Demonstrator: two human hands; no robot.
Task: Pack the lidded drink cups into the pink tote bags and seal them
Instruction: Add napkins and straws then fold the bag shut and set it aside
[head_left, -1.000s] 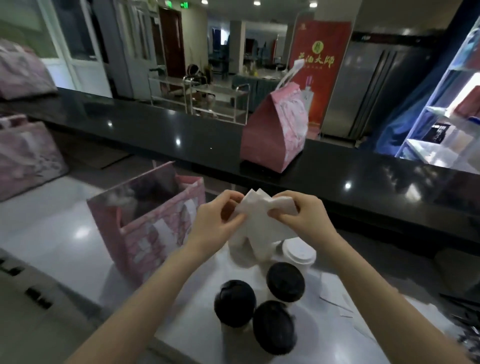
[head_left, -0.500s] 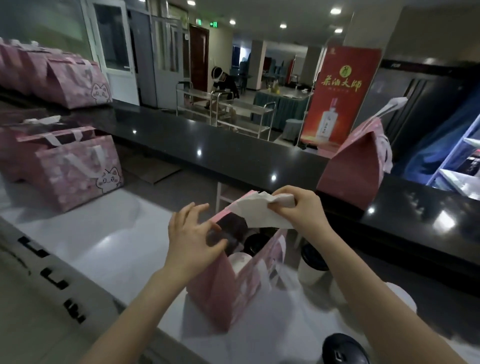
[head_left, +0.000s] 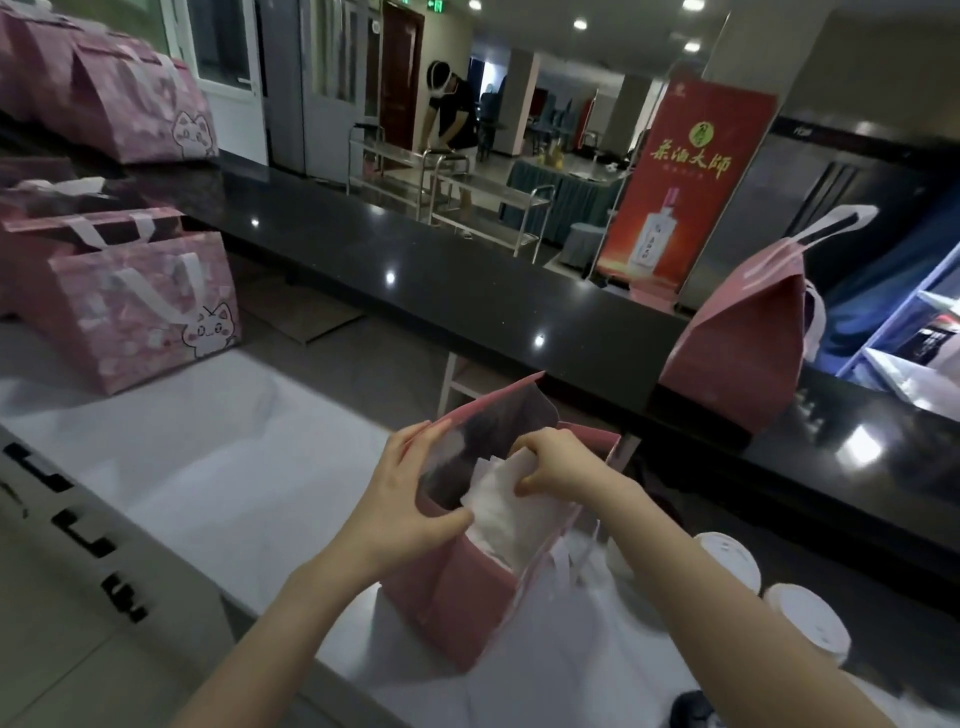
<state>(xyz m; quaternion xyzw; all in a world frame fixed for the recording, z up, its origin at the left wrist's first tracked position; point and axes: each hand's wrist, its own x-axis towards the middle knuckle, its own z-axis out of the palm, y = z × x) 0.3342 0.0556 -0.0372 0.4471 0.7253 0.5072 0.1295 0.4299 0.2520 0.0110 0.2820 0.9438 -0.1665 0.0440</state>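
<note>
Now the left hand (head_left: 405, 501) grips the tote bag (head_left: 457, 603) rim to hold it open. The right hand (head_left: 558, 467) pinches white paper (head_left: 496, 512) inside.

Left grip (head_left: 400, 514) holds the rim of the open pink tote bag (head_left: 457, 608); right grip (head_left: 558, 465) pinches white paper (head_left: 498, 514) inside its mouth

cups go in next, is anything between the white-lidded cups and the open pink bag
Yes: the right hand and the white paper it holds fill the mouth of the open pink bag, whose edge the left hand grips. The right forearm also crosses between bag and white-lidded cups.
</note>
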